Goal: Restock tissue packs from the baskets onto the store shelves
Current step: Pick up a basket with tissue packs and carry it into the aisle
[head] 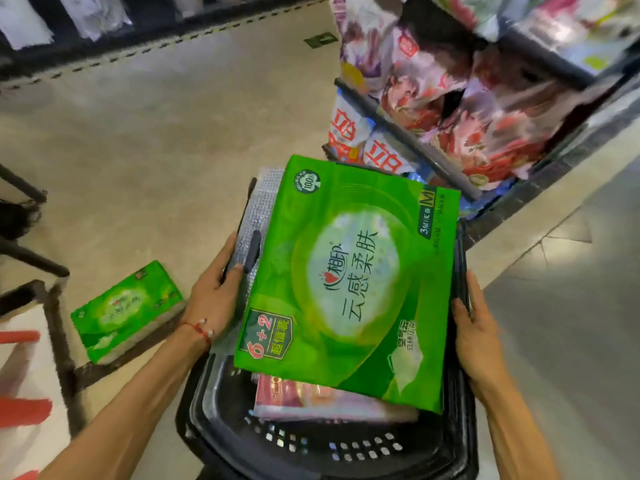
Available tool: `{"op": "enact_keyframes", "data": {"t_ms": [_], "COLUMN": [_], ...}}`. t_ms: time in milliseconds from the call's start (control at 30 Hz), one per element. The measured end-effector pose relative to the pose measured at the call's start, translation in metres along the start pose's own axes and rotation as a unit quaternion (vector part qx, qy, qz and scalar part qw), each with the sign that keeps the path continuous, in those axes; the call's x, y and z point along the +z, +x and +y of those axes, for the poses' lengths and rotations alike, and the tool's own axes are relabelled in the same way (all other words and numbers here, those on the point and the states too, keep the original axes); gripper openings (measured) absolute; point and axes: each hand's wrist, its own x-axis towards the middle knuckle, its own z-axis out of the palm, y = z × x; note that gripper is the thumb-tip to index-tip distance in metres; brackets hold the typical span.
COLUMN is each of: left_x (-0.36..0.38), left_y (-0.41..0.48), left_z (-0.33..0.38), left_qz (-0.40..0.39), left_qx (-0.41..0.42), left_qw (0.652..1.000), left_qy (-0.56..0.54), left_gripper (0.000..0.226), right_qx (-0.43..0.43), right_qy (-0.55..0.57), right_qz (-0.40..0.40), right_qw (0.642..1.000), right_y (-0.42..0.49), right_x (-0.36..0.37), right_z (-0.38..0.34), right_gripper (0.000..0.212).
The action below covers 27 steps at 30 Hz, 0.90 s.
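A large green tissue pack lies tilted on top of a black plastic basket. Under it in the basket a pink tissue pack shows. My left hand grips the basket's left rim beside its handle. On the basket's right rim sits my right hand, fingers curled over the edge next to the green pack. The store shelves at the upper right hold pink and red tissue packs.
A smaller green tissue pack lies on the floor at the left, against a dark metal frame. Beige floor stretches ahead. A dark rack with white goods runs along the far side.
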Motion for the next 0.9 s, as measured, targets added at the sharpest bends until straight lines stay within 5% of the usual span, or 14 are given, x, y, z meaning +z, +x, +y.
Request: {"op": "enact_keyframes", "data": {"t_ms": [533,900], "left_x": [0.397,0.7], "left_y": [0.08,0.135], "left_z": [0.151,0.283], "left_qz": [-0.303,-0.375], "left_qx": [0.102,0.131], "left_qw": [0.943,0.91], "left_qy": [0.094,0.121], "left_gripper": [0.056,0.05], "right_qx": [0.136,0.172], "right_qy": [0.047,0.064], "right_qz": [0.262,0.342], "right_qw": [0.954,0.922], "right_y": [0.03,0.167], "right_x": [-0.285,-0.499], "right_z": [0.109,0.141], "right_gripper": [0.057,0.06]}}
